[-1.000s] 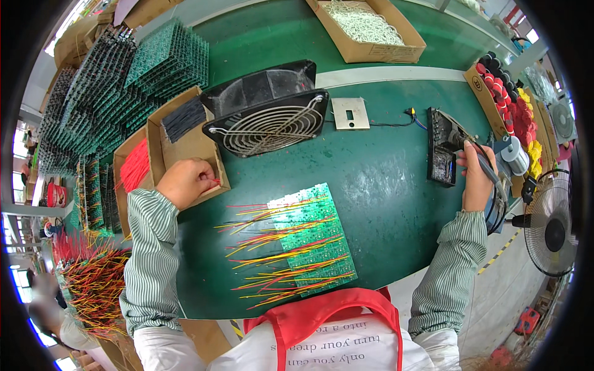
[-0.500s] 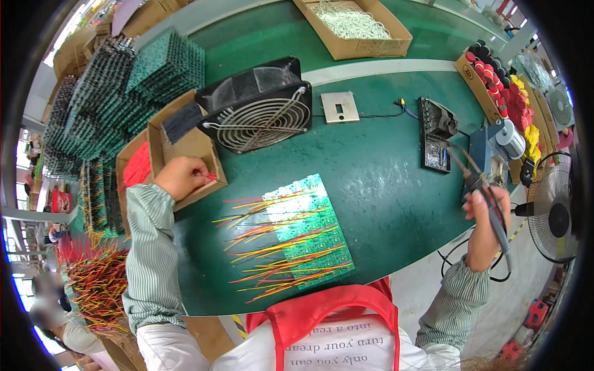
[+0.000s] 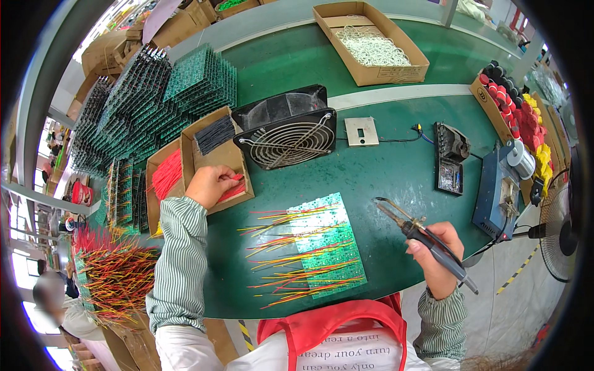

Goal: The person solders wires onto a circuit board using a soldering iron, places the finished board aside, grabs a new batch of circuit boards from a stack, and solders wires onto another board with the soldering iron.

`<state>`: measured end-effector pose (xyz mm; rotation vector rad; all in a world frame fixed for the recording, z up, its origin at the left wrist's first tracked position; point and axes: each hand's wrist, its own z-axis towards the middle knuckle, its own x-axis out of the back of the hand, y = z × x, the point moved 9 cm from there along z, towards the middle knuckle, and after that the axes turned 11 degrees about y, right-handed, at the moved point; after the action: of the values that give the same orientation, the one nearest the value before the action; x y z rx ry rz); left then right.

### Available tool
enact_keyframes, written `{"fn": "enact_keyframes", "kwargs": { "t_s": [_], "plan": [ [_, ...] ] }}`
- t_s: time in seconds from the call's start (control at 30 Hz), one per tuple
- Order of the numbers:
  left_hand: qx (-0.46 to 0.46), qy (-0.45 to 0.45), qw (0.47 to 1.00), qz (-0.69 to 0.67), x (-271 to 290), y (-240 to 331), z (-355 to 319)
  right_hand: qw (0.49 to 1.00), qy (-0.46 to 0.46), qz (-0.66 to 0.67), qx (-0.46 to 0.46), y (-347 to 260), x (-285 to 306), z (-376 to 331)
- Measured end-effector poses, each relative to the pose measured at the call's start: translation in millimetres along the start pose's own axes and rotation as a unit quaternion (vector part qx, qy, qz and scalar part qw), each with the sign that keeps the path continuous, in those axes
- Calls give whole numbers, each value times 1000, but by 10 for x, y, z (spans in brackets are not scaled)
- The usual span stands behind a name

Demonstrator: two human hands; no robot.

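Note:
My left hand (image 3: 211,185) reaches into an open cardboard box (image 3: 249,188) at the left of the bench, its fingers pinched on short red wires (image 3: 235,188). My right hand (image 3: 443,255) is wrapped round the handle of a soldering iron (image 3: 416,234), which has a thin metal tube along its tip. The tip points up and left, above bare bench to the right of a green circuit board panel (image 3: 337,250). Rows of red and yellow wires (image 3: 272,267) lie across the panel and stick out past its left edge.
A black fan (image 3: 288,133) stands behind the panel, beside a square metal plate (image 3: 361,132). To the right are a black iron stand (image 3: 449,157) and a blue soldering station (image 3: 495,195) with a solder spool (image 3: 521,162). Stacked circuit boards (image 3: 133,105) and bundled wires (image 3: 117,278) fill the left.
My right hand has brought the soldering iron left, away from the stand and nearer the panel. My left hand stays in the box at the red wires. The whole view has shifted a little.

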<state>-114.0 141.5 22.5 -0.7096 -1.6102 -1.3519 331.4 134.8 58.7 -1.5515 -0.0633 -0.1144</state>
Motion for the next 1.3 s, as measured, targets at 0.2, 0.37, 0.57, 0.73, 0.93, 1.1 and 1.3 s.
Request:
{"fn": "enact_keyframes", "kwargs": {
  "t_s": [0.2, 0.37, 0.57, 0.73, 0.93, 1.1, 1.3],
  "plan": [
    [6, 27, 999, 17, 39, -13, 22, 999, -39, -14, 20, -10, -163, 16],
    [56, 20, 997, -40, 57, -41, 8, 998, -54, -26, 16, 26, -208, 16],
    [127, 16, 974, -186, -54, -256, 11, 998, -61, -25, 25, 63, -262, 30],
    [162, 43, 950, -263, -61, -258, 44, 997, -68, -28, 23, 76, -273, 40],
    [180, 34, 945, -271, -102, -290, 47, 997, -73, -25, 18, 109, -292, 49],
    [143, 113, 925, -333, 7, -245, 85, 997, -64, -32, 11, 69, -275, 75],
    [153, 46, 959, -236, -159, -244, 88, 997, -72, -33, 15, 115, -290, 77]
  ]
}}
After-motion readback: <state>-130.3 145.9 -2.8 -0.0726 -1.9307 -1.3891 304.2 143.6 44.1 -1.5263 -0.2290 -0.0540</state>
